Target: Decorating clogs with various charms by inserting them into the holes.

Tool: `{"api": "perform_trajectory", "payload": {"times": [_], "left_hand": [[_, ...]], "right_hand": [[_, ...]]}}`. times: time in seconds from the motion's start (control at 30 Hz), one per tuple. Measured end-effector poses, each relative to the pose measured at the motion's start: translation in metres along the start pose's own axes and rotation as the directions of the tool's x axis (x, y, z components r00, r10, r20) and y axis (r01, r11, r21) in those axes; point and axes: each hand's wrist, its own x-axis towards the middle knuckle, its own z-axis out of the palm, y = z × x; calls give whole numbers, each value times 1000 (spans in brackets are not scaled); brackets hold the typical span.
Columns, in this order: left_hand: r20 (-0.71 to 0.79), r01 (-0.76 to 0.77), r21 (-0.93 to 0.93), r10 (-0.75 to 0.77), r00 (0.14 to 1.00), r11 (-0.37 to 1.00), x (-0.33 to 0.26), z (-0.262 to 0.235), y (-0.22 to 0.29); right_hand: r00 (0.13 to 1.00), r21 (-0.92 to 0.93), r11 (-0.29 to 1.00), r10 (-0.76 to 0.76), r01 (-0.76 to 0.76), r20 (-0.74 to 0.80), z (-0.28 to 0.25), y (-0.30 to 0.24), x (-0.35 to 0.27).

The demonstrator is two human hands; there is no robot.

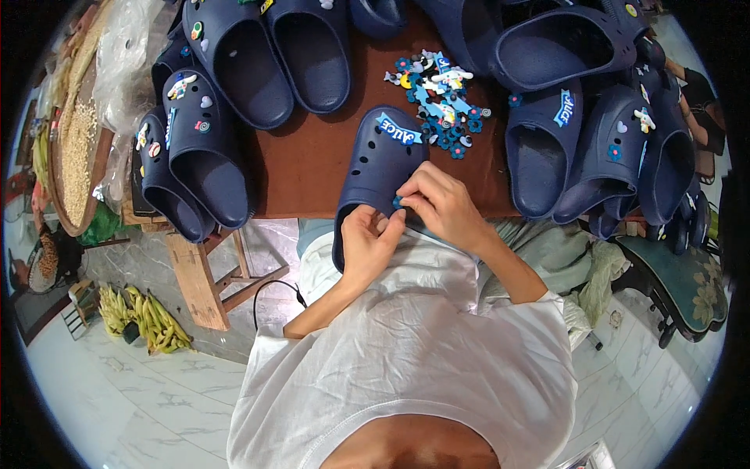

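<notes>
A navy clog (376,170) lies toe away from me at the table's front edge, its heel reaching past that edge. Across its toe sits a blue banner charm (399,130) with white lettering; several round holes beside it are unfilled. My left hand (370,238) is closed on the clog at its opening, and some of its fingertips are hidden. With thumb and forefinger my right hand (447,207) pinches a small blue charm (397,202) against the clog's right side. Beyond that hand lies a pile of charms (453,105), with blue flowers, banners and white figures among them.
Decorated navy clogs (205,152) crowd the left and far side of the brown-covered table (305,168). More clogs (544,152) stand at the right. A wooden stool (198,281), bananas (152,319) and a tray of pale grains (76,156) are at left, a patterned chair seat (680,277) at right.
</notes>
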Motion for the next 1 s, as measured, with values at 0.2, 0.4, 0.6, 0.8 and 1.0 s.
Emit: {"api": "perform_trajectory", "payload": {"times": [0.2, 0.4, 0.6, 0.8, 1.0], "left_hand": [[17, -41, -49, 42, 999, 998, 1, 7, 7], [43, -4, -194, 12, 999, 981, 1, 8, 7], [27, 1, -218, 4, 1000, 976, -1, 9, 13], [-34, -35, -162, 29, 999, 986, -5, 12, 12], [-88, -83, -146, 71, 994, 986, -3, 14, -1]], "right_hand": [[968, 206, 948, 251, -243, -14, 8, 0, -6], [879, 488, 768, 477, -415, -2, 13, 5, -19], [871, 552, 719, 491, -422, 26, 15, 15, -28], [920, 523, 776, 390, -351, 40, 8, 12, -20], [938, 331, 879, 338, -344, 76, -2, -1, -5]]}}
